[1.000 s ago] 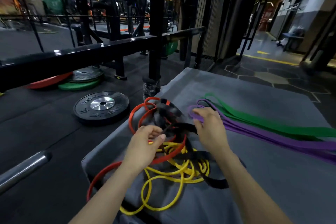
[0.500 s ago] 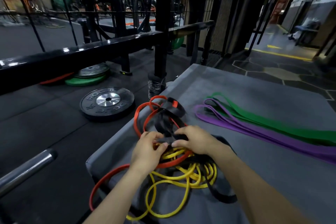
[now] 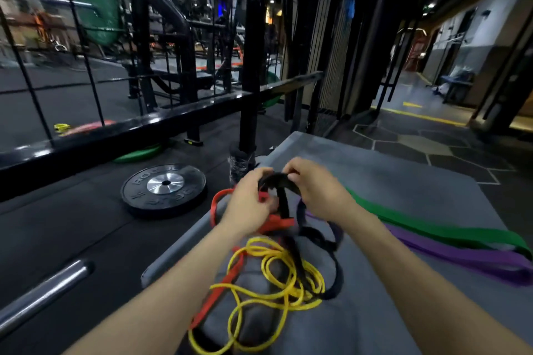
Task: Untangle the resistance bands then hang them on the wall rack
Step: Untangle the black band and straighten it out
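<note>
Working over the grey padded desk [image 3: 403, 187], the person has both hands raised above the knot of bands at its near left corner. Two flat bands already lie free and straight on the right: the wide green rubber band [image 3: 427, 225] and the wide purple rubber band [image 3: 461, 259] beside it, their long axes running from the middle of the desk out toward the near right edge. The flat black rubber band [image 3: 284, 202] is lifted in an arch, its loop end up at the hands and its length hanging down into the pile. The flat red rubber band [image 3: 277, 223] and the thin yellow rubber band [image 3: 277, 274] coil under it. The left hand [image 3: 251, 204] and right hand [image 3: 314, 190] both pinch the black loop, fingers curled round it. Best, I judge, to draw it up slowly and feed the loop clear of the red strand, not yank.
</note>
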Demonstrator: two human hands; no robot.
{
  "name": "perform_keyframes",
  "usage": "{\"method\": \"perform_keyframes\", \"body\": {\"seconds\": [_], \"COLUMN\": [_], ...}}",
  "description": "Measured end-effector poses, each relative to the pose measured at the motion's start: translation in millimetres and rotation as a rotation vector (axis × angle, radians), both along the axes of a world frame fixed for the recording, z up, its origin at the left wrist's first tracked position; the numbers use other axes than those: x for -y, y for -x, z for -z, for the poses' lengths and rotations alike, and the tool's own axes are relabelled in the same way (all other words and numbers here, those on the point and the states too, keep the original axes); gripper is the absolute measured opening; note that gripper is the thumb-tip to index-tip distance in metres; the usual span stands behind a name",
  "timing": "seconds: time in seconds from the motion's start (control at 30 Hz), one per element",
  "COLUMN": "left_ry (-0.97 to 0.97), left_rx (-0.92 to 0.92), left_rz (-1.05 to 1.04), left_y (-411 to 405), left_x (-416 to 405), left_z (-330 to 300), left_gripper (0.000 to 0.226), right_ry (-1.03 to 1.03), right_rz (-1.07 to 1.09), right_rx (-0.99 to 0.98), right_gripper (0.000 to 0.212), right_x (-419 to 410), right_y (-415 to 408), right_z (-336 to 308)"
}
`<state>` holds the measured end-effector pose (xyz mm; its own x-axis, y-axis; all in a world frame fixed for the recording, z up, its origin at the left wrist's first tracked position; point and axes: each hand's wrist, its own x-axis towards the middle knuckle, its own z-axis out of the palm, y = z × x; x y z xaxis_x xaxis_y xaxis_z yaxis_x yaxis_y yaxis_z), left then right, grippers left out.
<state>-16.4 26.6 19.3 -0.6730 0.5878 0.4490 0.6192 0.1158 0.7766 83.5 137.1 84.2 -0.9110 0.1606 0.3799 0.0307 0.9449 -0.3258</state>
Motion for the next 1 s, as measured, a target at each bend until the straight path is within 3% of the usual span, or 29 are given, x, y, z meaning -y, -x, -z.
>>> {"method": "perform_keyframes", "body": {"seconds": [0.27,0.4,0.5,0.57,0.67,0.7,0.83,1.0], "left_ry": [0.178,0.094,0.171,0.222,0.235,0.252,0.087,-0.199], "left_rx": [-0.13,0.182,0.077,0.033,0.198,0.193,0.293,0.409], "left_rz": [0.095,0.206,0.204,0.187,0.236,0.241,0.24,0.177], "left_y": [19,13,4,0,-7,-8,-6,14], "left_x": [-9,-14,-31,-45,-55,-56,-53,-44], "left_z": [-31,-29,-25,-21,-9,-4,-14,-90], "left_gripper": [0.027,0.076,0.088,0.078,0.021,0.015,0.019,0.022], "right_ry": [0.267,0.35,0.407,0.451,0.552,0.583,0.501,0.36], "right_rz": [0.087,0.111,0.055,0.024,0.004,0.016,0.216,0.301], "right_rx": [-0.307,-0.402,-0.415,-0.438,-0.519,-0.537,-0.534,-0.397], "right_gripper": [0.02,0.018,0.022,0.027,0.026,0.026,0.025,0.016], "right_x": [-25,-33,-32,-31,-40,-46,-67,-73], "right_y": [-31,-41,-43,-43,-50,-53,-67,-71], "right_z": [-40,-52,-59,-63,-71,-71,-57,-33]}}
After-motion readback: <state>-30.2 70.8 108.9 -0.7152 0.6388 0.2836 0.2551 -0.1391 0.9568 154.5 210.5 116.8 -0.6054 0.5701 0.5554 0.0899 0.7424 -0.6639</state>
